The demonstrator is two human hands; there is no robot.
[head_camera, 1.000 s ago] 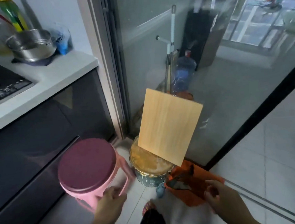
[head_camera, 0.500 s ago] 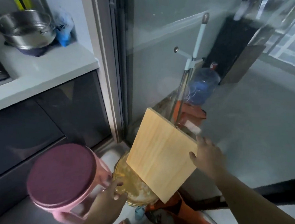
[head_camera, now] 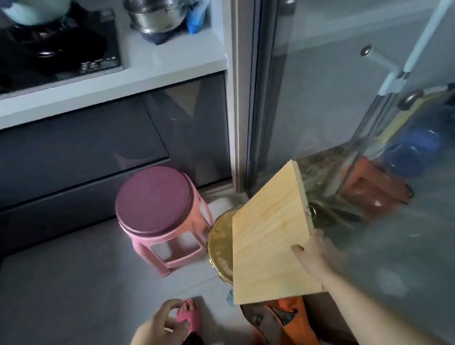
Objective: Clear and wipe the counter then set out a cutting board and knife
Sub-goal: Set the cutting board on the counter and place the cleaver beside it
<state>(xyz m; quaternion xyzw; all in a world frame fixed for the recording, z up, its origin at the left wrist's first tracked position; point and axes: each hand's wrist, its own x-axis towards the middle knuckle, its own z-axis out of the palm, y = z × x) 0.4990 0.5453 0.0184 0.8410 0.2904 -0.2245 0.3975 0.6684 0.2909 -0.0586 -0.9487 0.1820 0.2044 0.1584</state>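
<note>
A pale wooden cutting board (head_camera: 269, 239) is tilted above a round tin with a yellow lid (head_camera: 220, 247) on the floor beside the glass door. My right hand (head_camera: 317, 255) grips the board's right edge, thumb on its face. My left hand (head_camera: 157, 333) hangs low at the bottom centre with loosely curled fingers, holding nothing. The white counter (head_camera: 142, 70) runs along the upper left. No knife is in view.
A pink stool (head_camera: 156, 213) stands on the floor before dark cabinet drawers (head_camera: 70, 157). On the counter are a black hob (head_camera: 42, 48) and a steel pot (head_camera: 156, 11). Behind the glass door (head_camera: 322, 83) stand a mop handle and a blue bottle. An orange bag (head_camera: 292, 319) lies below the board.
My right hand reached the board and took hold of its right edge, tilting it off the glass. My left hand dropped back from the stool and tin. The view swung down and left.
</note>
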